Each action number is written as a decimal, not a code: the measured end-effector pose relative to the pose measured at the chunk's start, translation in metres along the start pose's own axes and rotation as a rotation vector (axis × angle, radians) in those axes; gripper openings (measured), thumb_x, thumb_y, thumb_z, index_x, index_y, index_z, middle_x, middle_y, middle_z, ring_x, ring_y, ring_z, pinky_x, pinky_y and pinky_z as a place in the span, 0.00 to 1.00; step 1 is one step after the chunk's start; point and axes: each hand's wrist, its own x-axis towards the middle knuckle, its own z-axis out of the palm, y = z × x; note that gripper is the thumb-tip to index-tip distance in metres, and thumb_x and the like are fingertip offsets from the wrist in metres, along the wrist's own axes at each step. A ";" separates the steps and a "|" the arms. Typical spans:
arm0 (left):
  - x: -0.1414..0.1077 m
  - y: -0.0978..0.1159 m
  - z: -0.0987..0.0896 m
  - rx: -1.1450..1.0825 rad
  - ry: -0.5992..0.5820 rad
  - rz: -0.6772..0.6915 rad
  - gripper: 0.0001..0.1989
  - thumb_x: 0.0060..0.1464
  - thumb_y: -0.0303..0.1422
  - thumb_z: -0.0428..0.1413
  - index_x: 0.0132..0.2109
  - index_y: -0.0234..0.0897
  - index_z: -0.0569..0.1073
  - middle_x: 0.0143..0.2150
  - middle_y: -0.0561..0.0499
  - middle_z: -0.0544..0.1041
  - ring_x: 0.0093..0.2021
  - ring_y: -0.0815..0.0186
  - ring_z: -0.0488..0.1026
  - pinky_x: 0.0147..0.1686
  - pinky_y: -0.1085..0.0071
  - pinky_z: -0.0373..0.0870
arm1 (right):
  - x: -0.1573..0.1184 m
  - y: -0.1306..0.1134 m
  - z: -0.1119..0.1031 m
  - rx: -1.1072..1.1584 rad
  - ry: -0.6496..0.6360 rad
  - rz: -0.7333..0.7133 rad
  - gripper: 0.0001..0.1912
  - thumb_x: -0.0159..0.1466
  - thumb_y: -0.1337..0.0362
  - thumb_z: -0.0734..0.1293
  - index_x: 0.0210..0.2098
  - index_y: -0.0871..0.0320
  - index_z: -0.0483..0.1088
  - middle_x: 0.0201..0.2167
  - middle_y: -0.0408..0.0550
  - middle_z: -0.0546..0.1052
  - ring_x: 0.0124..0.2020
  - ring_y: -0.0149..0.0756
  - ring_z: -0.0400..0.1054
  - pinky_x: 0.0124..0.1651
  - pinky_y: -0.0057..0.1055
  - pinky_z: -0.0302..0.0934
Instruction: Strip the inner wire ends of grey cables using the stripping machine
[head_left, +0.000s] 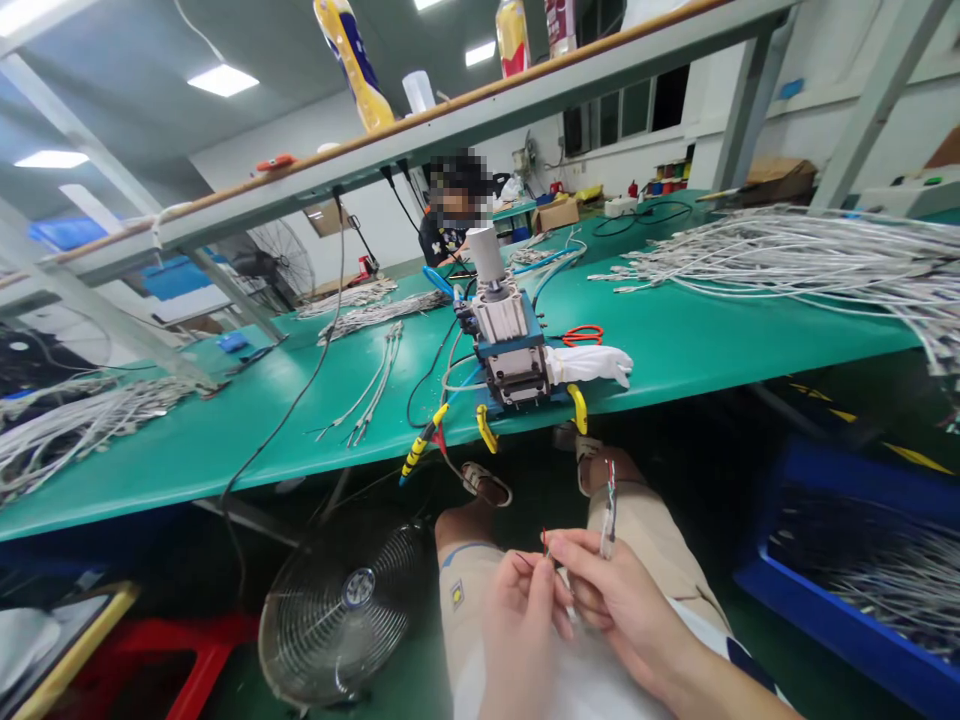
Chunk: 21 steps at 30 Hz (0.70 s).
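Note:
Above my lap, my left hand (pixel 529 610) and my right hand (pixel 619 590) meet with their fingertips pinched together. Thin coloured wires (pixel 544 541), one of them red, poke out between the fingertips. My right hand also grips a white cable (pixel 607 540), whose stripped end points up with red, white and dark strands fanned out. The rest of the cable is largely hidden by my fingers. Beyond my knees, a small metal press (pixel 510 345) with a cylinder on top stands at the edge of the green table (pixel 652 345).
White cables (pixel 787 255) lie heaped on the table at right, with another bundle (pixel 90 430) at left. A floor fan (pixel 341 600) stands left of my legs. At right is a blue bin (pixel 862 610) of cables. A co-worker (pixel 442 235) sits across the table.

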 end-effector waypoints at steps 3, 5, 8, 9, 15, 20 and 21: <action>0.001 0.001 0.000 0.006 -0.008 -0.029 0.21 0.53 0.47 0.60 0.31 0.32 0.67 0.22 0.55 0.70 0.17 0.75 0.63 0.18 0.78 0.60 | -0.001 -0.002 -0.003 -0.064 -0.005 0.010 0.20 0.55 0.52 0.77 0.28 0.64 0.74 0.15 0.39 0.64 0.14 0.20 0.42 0.16 0.21 0.32; 0.002 0.001 0.000 0.017 -0.030 -0.042 0.20 0.53 0.47 0.60 0.31 0.33 0.67 0.22 0.54 0.70 0.17 0.75 0.63 0.18 0.78 0.59 | -0.001 -0.004 -0.004 -0.106 -0.001 0.021 0.21 0.55 0.51 0.77 0.27 0.64 0.73 0.15 0.39 0.64 0.14 0.20 0.42 0.17 0.22 0.32; 0.002 0.001 -0.001 0.041 -0.054 -0.051 0.20 0.54 0.47 0.59 0.31 0.33 0.67 0.23 0.54 0.71 0.17 0.75 0.63 0.19 0.79 0.59 | -0.001 -0.007 -0.002 -0.164 0.010 0.039 0.22 0.54 0.49 0.76 0.28 0.64 0.73 0.14 0.39 0.63 0.14 0.21 0.41 0.18 0.24 0.31; 0.002 0.000 -0.002 0.050 -0.057 -0.054 0.20 0.54 0.47 0.59 0.31 0.33 0.67 0.23 0.53 0.71 0.17 0.75 0.63 0.19 0.79 0.59 | 0.000 -0.008 -0.001 -0.179 0.015 0.038 0.22 0.53 0.48 0.76 0.27 0.64 0.73 0.14 0.39 0.62 0.14 0.22 0.41 0.18 0.25 0.31; 0.003 0.003 -0.011 0.103 -0.087 -0.067 0.21 0.53 0.48 0.60 0.30 0.33 0.65 0.23 0.52 0.73 0.18 0.76 0.63 0.19 0.79 0.59 | 0.008 -0.011 -0.003 -0.339 0.007 0.018 0.19 0.53 0.51 0.75 0.25 0.62 0.71 0.12 0.39 0.61 0.15 0.24 0.40 0.19 0.27 0.30; -0.002 -0.007 -0.010 0.050 -0.037 -0.137 0.28 0.45 0.57 0.60 0.29 0.35 0.63 0.20 0.52 0.72 0.13 0.78 0.59 0.14 0.79 0.52 | 0.003 -0.009 -0.014 -0.540 -0.010 -0.066 0.22 0.53 0.47 0.74 0.19 0.58 0.69 0.16 0.42 0.64 0.17 0.30 0.51 0.20 0.29 0.43; -0.003 -0.010 -0.009 0.028 -0.032 -0.160 0.29 0.42 0.58 0.61 0.30 0.36 0.62 0.19 0.53 0.71 0.12 0.77 0.58 0.13 0.79 0.52 | 0.002 -0.008 -0.017 -0.624 0.016 -0.132 0.21 0.53 0.47 0.73 0.19 0.57 0.70 0.18 0.45 0.66 0.19 0.34 0.57 0.21 0.31 0.48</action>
